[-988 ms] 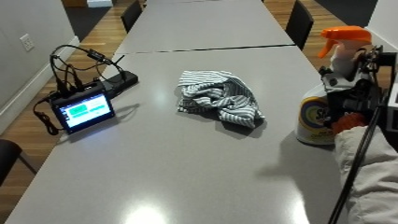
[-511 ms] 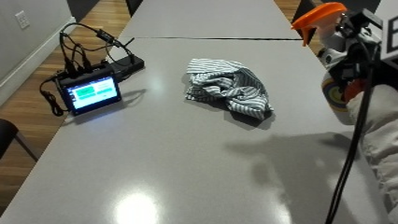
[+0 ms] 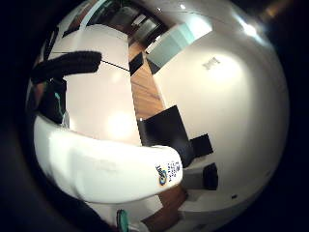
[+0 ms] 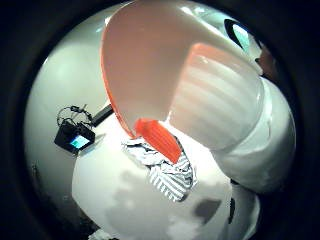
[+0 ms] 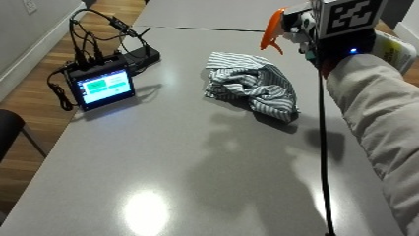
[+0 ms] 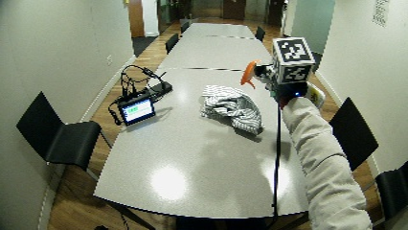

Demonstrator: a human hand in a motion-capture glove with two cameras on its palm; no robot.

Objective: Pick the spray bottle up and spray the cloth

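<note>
My gloved right hand (image 5: 334, 55) grips the spray bottle, holding it in the air at the table's right side. The bottle's orange spray head (image 5: 274, 28) points toward the crumpled striped cloth (image 5: 252, 84), which lies on the grey table (image 5: 196, 162) just below and left of the nozzle. Part of the white bottle body (image 5: 395, 46) shows behind the hand. In the thumb side palm view the orange head (image 4: 150, 75) and trigger (image 4: 157, 140) loom over the cloth (image 4: 167, 172). The white bottle body (image 3: 106, 164) fills the little finger side palm view. The wide outside view shows the hand (image 6: 287, 91) beside the cloth (image 6: 232, 106).
A small black device with a lit screen (image 5: 102, 87) and a tangle of cables (image 5: 104, 34) sit at the table's left edge. Black chairs (image 6: 61, 136) stand around the table. A second table (image 6: 217, 48) adjoins at the far end.
The bottle stood on the table one second ago; my hand has lifted it and carried it toward the cloth. The outside camera has also shifted.
</note>
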